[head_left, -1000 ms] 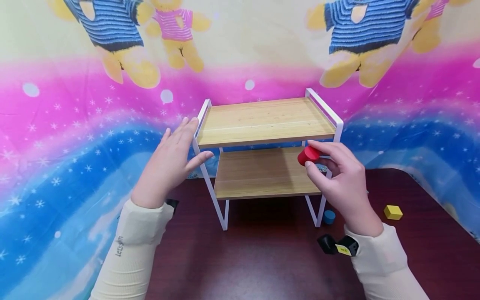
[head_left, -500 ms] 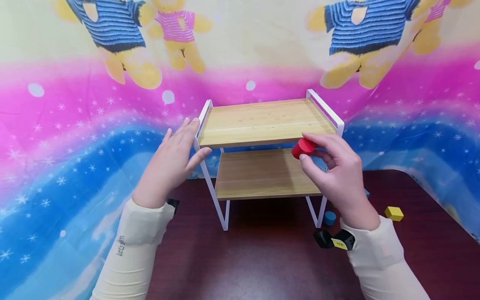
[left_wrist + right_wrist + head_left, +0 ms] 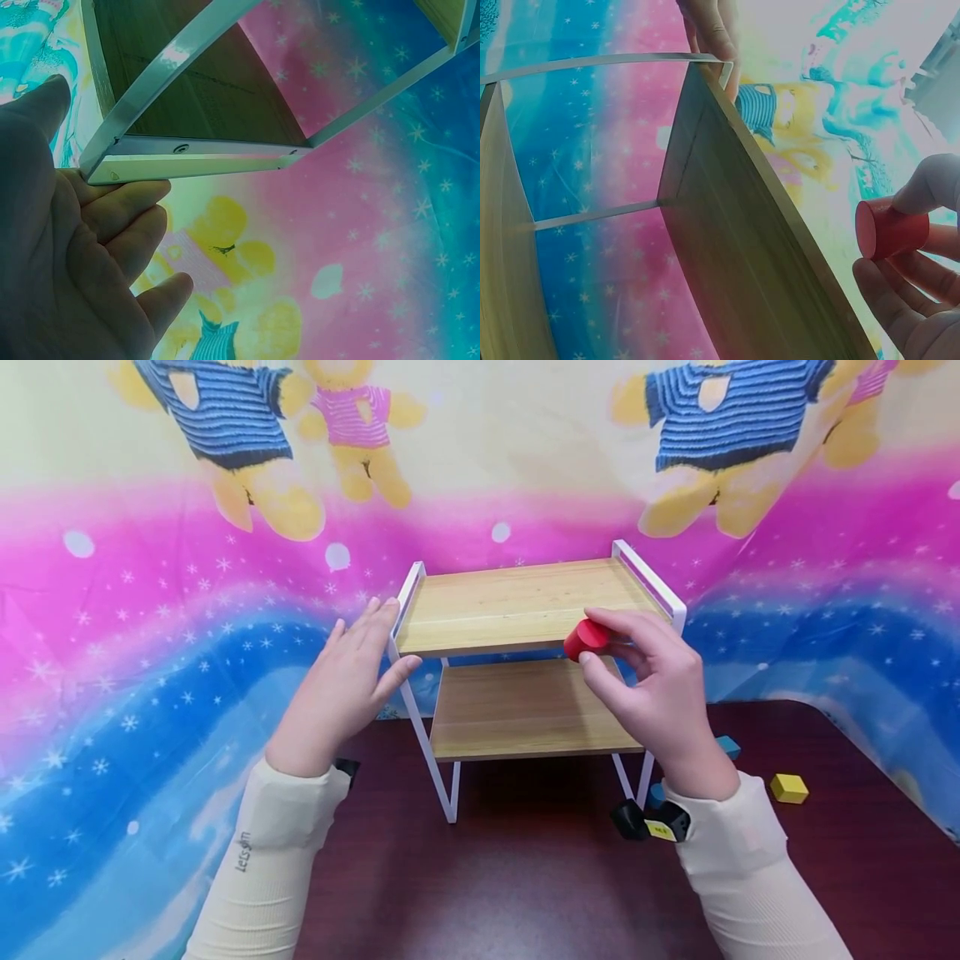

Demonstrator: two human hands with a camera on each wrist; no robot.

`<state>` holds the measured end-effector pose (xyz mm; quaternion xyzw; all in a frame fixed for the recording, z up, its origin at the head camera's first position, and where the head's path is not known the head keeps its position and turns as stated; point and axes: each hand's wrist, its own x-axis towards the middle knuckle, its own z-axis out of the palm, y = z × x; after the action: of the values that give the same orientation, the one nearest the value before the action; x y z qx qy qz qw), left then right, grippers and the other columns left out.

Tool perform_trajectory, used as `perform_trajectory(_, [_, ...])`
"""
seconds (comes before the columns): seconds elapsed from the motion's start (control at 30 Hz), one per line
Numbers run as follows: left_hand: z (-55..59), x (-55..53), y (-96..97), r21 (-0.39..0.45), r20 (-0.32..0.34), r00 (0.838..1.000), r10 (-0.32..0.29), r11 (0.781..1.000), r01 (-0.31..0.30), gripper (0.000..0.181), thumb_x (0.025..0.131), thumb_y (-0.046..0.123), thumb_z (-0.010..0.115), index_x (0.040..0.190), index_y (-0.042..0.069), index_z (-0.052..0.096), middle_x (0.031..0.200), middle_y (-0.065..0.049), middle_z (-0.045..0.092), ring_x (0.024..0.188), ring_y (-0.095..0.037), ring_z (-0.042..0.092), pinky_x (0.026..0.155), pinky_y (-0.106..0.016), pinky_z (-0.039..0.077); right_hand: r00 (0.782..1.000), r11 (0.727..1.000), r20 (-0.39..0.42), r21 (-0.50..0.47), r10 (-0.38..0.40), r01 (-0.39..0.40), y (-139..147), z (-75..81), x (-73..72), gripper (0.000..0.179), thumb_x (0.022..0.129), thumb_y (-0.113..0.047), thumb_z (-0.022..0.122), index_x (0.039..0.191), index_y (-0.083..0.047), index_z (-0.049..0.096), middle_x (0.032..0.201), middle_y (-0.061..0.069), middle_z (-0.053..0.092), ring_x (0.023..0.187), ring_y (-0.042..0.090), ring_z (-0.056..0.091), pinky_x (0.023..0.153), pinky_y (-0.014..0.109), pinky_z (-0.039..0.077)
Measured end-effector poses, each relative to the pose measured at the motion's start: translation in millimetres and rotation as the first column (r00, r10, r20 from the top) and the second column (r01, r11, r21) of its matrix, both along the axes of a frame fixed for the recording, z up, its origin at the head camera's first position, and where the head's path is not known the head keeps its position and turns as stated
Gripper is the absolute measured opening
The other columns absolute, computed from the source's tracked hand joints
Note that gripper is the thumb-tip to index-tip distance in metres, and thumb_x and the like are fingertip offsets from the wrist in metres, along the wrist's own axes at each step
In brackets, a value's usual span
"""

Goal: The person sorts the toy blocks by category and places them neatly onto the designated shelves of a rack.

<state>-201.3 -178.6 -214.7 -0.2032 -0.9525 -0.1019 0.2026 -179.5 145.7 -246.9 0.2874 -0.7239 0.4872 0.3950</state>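
Note:
A small red cylinder block (image 3: 585,639) is pinched between the thumb and fingers of my right hand (image 3: 654,681). In the head view it overlaps the front edge of the top board of a two-tier wooden shelf (image 3: 517,602) with a white metal frame. The right wrist view shows the red cylinder block (image 3: 891,227) in front of the shelf's board edge, apart from it. My left hand (image 3: 333,685) has its fingers straight, at the shelf's left upright. Fingertips (image 3: 150,193) lie right at the white frame's corner in the left wrist view.
The shelf stands on a dark red-brown table (image 3: 510,885). To its right lie a yellow block (image 3: 789,788), a blue block (image 3: 727,747) and a blue cylinder (image 3: 657,794), the latter two partly hidden by my right arm. A printed cloth backdrop (image 3: 495,460) hangs behind.
My right hand has moved left and up with the red cylinder block, from the shelf's right side to before the top board's edge. The left hand stays almost where it was.

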Motion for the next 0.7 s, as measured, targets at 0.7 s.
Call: perform_trajectory(0.7, [-0.5,-1.5,-0.4,-0.005,0.001,1.000,0.015,1.000,-0.015,0.083,0.100,0.050,0.058,0.162,0.009,0.022,0.165,-0.015,0.028,0.155,-0.030,0.018,0.124,-0.055,0.010,1.000,0.998,0.002,0.064,-0.001,0.001,-17,17.0,-12.4,0.053,0.079,0.004,0.083,0.129,0.001,0.067,0.123,0.014,0.068,0.110,0.019,0.065,0.088,0.015,0.053])
